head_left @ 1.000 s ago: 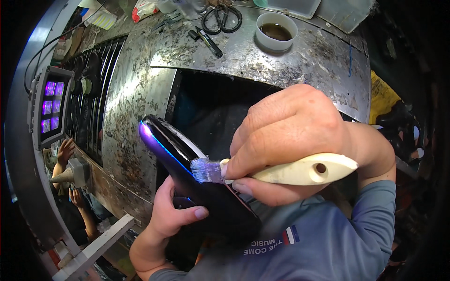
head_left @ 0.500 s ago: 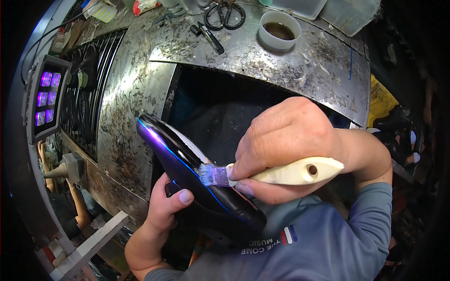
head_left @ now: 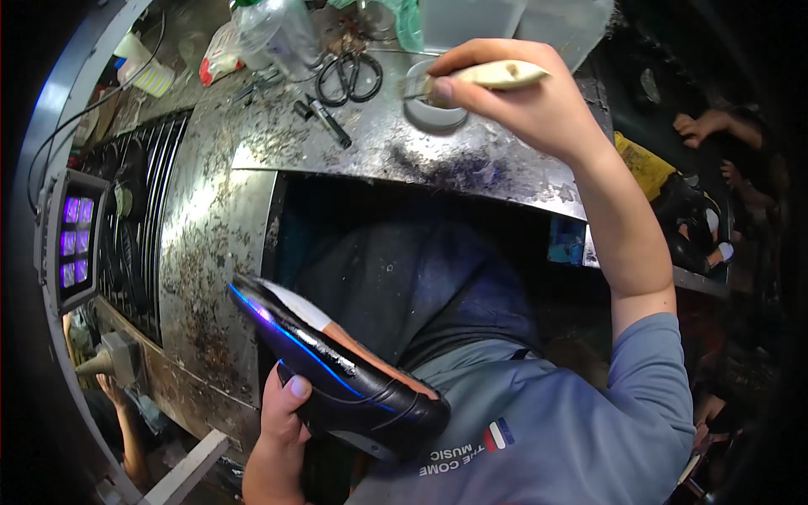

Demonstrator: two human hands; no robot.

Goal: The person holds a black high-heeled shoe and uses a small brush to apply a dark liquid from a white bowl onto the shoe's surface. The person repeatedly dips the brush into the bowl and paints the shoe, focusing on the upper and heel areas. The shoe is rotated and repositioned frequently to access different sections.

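Note:
My left hand (head_left: 282, 414) grips a black shoe (head_left: 374, 400) at its side, thumb on top, the other fingers hidden. The shoe lies tilted in front of my shirt, its underside partly turned up, brown with a white area toward the far end. A thin line along its edge glows blue. My right hand (head_left: 539, 105) is stretched out to the far side of the bench, closed round the pale handle of a flat brush (head_left: 507, 76). The brush head is at a small round white bowl (head_left: 436, 119); whether its bristles touch the liquid cannot be made out.
On the stained metal bench (head_left: 210, 252) lie black-handled scissors (head_left: 337, 103) and a black marker pen (head_left: 330, 124). Plastic tubs (head_left: 467, 21) stand behind the bowl. A purple-lit lamp (head_left: 76, 240) and a rack of black shoes (head_left: 130, 202) are at left. Other people's hands (head_left: 703, 126) show at far right.
My right hand has lifted the brush off the shoe and carried it forward to the bowl. The shoe and my left hand sit slightly lower in view, and the view has shifted.

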